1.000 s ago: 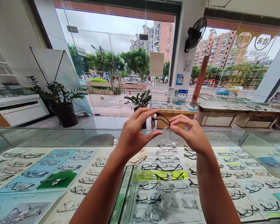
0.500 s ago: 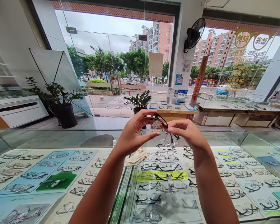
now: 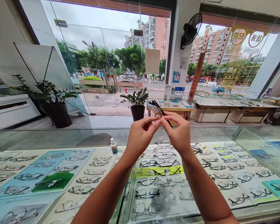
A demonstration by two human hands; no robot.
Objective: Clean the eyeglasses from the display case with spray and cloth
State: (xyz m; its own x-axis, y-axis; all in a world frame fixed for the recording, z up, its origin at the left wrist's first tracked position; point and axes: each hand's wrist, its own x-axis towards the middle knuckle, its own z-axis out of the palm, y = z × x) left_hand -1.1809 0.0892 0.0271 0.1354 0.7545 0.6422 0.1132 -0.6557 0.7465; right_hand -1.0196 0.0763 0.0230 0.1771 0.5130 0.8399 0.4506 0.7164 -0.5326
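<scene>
An optician's shop: glass display worktops [image 3: 60, 137] hold rows of spectacle frames [image 3: 158, 162]; the window sign [image 3: 246, 37] probably advertises glasses.

Black-framed glasses [image 3: 158, 108] are held edge-on and tilted, pinched between the left hand [image 3: 140, 137] and right hand [image 3: 178, 135], above the surface [image 3: 224, 137].

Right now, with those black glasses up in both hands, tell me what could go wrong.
Only the fingers of the left hand and right hand hold the black glasses above the glass counter: a slip could drop them onto it.
Both hands pinch close together, so twisting might bend the thin frame.
</scene>
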